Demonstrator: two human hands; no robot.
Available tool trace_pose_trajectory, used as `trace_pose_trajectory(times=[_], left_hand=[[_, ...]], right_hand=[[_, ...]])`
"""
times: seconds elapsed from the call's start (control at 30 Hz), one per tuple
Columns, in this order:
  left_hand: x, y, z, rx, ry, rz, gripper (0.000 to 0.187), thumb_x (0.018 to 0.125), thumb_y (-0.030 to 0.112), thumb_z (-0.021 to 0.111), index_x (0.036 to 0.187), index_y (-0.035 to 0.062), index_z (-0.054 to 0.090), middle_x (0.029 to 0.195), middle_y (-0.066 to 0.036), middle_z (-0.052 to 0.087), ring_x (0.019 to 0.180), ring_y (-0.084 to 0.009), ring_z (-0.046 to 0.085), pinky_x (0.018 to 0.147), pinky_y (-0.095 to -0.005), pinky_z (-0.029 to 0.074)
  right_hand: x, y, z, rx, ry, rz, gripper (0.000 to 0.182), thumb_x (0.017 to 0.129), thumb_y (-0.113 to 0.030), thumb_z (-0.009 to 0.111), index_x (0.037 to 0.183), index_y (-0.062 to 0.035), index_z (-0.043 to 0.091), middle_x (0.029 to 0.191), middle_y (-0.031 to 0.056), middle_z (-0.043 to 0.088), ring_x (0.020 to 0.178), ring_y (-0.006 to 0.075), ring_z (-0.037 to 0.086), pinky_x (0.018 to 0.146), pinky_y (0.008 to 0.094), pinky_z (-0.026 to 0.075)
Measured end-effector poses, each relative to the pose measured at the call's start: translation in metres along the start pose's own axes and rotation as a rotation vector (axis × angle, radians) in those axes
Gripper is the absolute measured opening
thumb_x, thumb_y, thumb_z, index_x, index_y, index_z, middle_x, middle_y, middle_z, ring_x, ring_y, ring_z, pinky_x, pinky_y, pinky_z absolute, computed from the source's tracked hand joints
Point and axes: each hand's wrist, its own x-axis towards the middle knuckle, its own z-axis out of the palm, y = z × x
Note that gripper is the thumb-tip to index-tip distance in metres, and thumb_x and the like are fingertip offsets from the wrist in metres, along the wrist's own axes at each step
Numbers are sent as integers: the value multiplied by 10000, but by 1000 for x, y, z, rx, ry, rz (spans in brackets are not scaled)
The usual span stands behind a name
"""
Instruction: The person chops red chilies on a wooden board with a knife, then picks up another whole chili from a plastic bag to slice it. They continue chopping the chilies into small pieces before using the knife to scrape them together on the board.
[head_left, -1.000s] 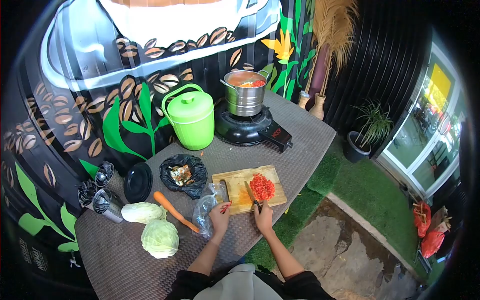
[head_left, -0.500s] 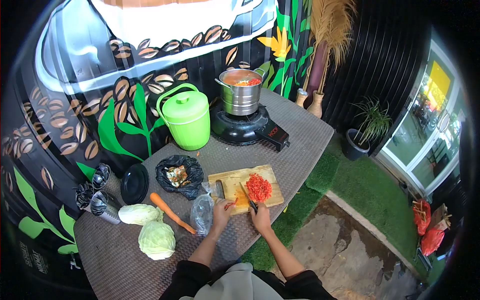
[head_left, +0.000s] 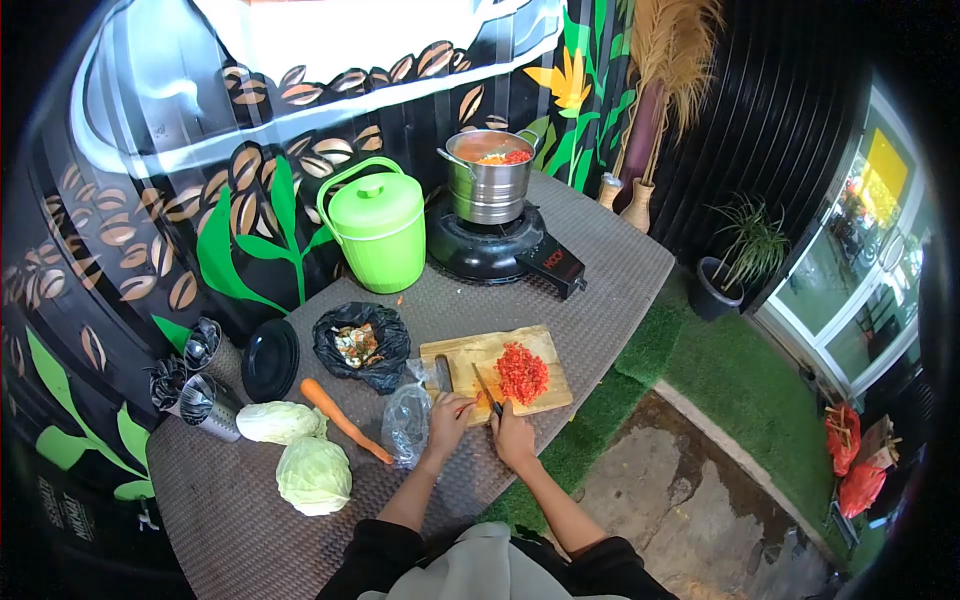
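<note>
A wooden cutting board (head_left: 547,397) lies near the table's front edge, with a heap of chopped red pieces (head_left: 522,373) on its right half. My right hand (head_left: 514,436) is closed on the handle of a knife (head_left: 485,384), whose blade points away over the board, left of the heap. At the board's left front, my left hand (head_left: 447,420) pinches a small red piece (head_left: 464,407). A clear plastic bag (head_left: 405,425) lies just left of my left hand. Beyond it sits a black plastic bag (head_left: 385,362) holding scraps.
A carrot (head_left: 343,418) and two pale green cabbages (head_left: 314,476) lie on the left, near metal cutlery holders (head_left: 211,410) and black plates (head_left: 270,361). Farther back stand a green lidded bucket (head_left: 378,232) and a steel pot (head_left: 489,190) on a black stove (head_left: 487,243).
The knife and my right hand have shifted slightly left, closer to my left hand. The whole view has also moved a little.
</note>
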Motion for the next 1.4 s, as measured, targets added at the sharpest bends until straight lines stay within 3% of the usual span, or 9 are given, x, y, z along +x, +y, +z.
trace_pose_trajectory(times=[0.07, 0.33, 1.4], left_hand=[[1, -3, 2, -9, -4, -4, 138, 786, 99, 711, 910, 41, 728, 850, -96, 653, 827, -264, 570, 731, -355, 461], [1, -6, 3, 9, -38, -35, 145, 812, 114, 681, 931, 51, 732, 828, -94, 632, 851, -264, 551, 775, -357, 448], [3, 1, 4, 102, -62, -19, 211, 828, 101, 645, 1023, 111, 726, 844, -74, 609, 844, -252, 542, 756, -357, 450]], right_hand=[[-1, -1, -3, 15, -1, -3, 448, 939, -314, 472, 1226, 25, 416, 733, 278, 629, 686, 452, 628, 632, 548, 499], [-3, -2, 4, -1, 21, -21, 298, 940, -298, 485, 969, -4, 448, 721, 277, 624, 698, 465, 623, 626, 548, 500], [-3, -13, 4, 19, -1, 29, 271, 946, -266, 480, 989, -4, 431, 713, 283, 616, 701, 459, 622, 627, 548, 495]])
